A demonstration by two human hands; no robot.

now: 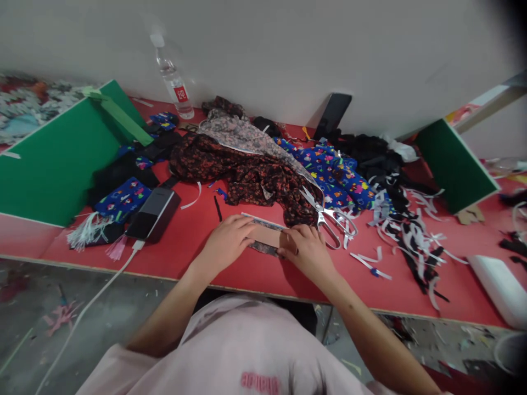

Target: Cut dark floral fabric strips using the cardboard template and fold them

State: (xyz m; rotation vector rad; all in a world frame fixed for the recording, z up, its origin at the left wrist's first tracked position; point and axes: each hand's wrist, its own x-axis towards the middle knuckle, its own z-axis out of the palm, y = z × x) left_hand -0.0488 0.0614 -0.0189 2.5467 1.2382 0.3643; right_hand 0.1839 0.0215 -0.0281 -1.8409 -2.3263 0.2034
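A tan cardboard strip (268,236) lies on a dark patterned fabric strip (264,248) near the front of the red table. My left hand (231,237) grips the strip's left end, thumb on the near side and fingers along the far edge. At the right end, my right hand (308,248) pinches cardboard and fabric together; its fingers cover that end. Metal scissors (328,215) lie partly spread just beyond my right hand. Dark floral fabric (263,178) is heaped behind both hands.
A power bank (153,211) with a white cable sits left. Behind stand a water bottle (175,85) and a leaning phone (333,114). Blue printed fabric (335,175) and white scraps (415,236) lie right. Green panels (61,164) border the table; a white case (497,288) sits far right.
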